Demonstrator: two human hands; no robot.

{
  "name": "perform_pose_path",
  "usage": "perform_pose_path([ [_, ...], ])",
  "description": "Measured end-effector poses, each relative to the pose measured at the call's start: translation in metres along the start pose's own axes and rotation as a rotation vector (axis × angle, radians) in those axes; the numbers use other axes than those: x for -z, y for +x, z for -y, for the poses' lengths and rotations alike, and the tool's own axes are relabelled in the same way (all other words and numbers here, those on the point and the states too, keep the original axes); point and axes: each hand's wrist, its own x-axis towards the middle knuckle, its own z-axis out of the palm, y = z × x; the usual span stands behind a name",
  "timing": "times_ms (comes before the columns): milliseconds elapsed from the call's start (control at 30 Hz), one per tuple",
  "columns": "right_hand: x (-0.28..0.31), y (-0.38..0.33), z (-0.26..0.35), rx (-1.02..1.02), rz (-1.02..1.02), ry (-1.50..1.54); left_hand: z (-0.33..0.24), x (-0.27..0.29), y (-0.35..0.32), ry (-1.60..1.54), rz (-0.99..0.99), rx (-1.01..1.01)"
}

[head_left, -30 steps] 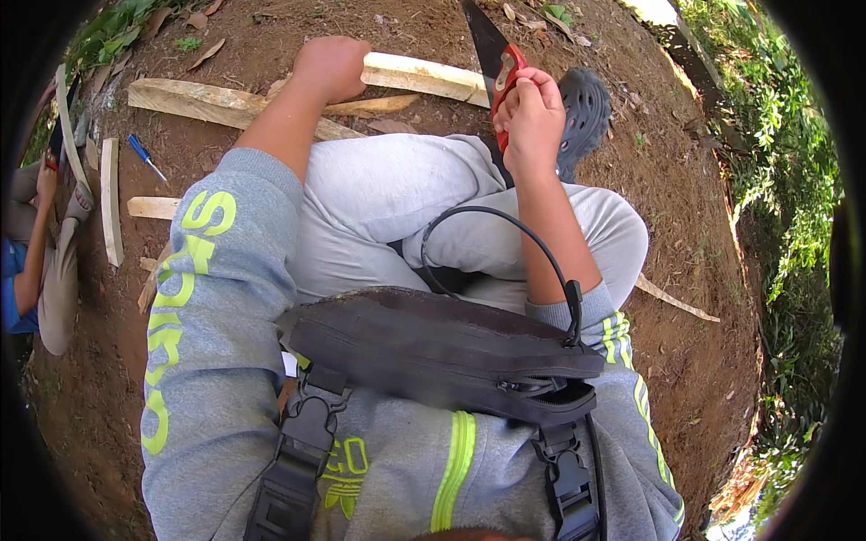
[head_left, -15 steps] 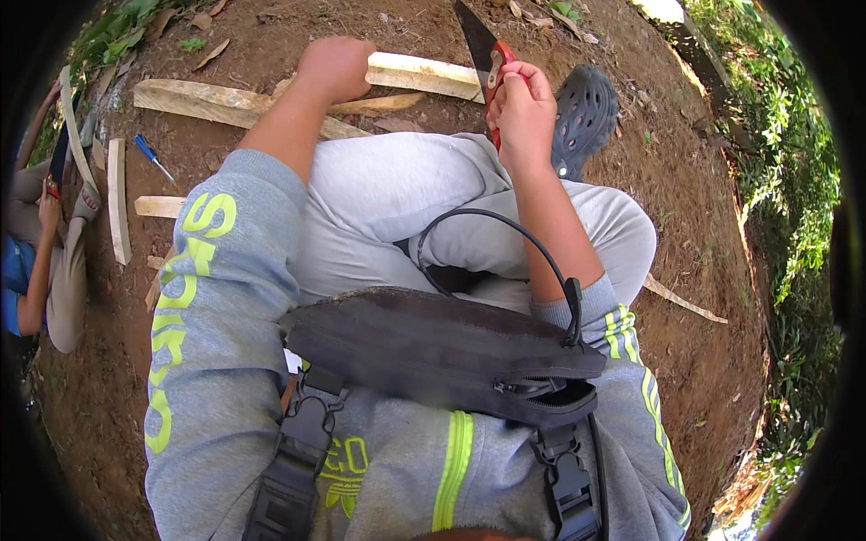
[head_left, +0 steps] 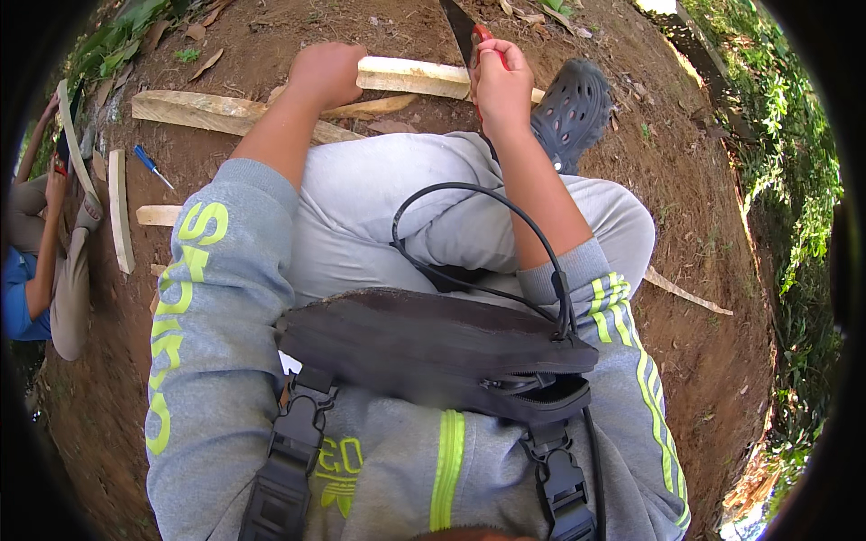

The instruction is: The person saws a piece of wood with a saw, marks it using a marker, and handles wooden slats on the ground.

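My right hand [head_left: 502, 83] grips the red handle of a hand saw [head_left: 462, 29] whose dark toothed blade runs up and away to the top edge. The blade crosses a pale wooden plank [head_left: 410, 77] lying on the dirt in front of my knees. My left hand [head_left: 326, 72] is closed and presses down on the left part of that plank. I crouch in grey trousers, with a dark perforated clog [head_left: 574, 108] next to the right hand.
More pale wood strips [head_left: 203, 110] lie to the left on the brown soil, with a blue-handled screwdriver [head_left: 150, 166] and upright slats [head_left: 119, 209]. Another person [head_left: 41, 243] sits at the far left. Green plants line the right edge. A dark chest pouch [head_left: 433, 347] hangs below.
My right hand and the saw have moved up and away along the cut, so more of the blade has left the picture. The left hand has stayed on the plank.
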Motion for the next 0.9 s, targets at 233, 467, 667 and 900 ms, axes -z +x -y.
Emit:
perform_pose_path([
  [233, 0.024, -0.063, 0.043, -0.145, 0.028, 0.155, 0.007, -0.004, 0.006, -0.02, -0.012, -0.01],
  [467, -0.001, -0.002, 0.01, -0.066, -0.035, 0.093, 0.006, 0.0, 0.005, -0.016, -0.042, -0.021],
  [667, 0.023, -0.053, 0.045, -0.18, -0.003, 0.161, 0.006, -0.002, 0.006, -0.05, -0.028, -0.002],
  [900, 0.016, -0.044, 0.05, -0.21, -0.02, 0.176, 0.005, 0.001, 0.004, -0.034, -0.007, 0.016],
])
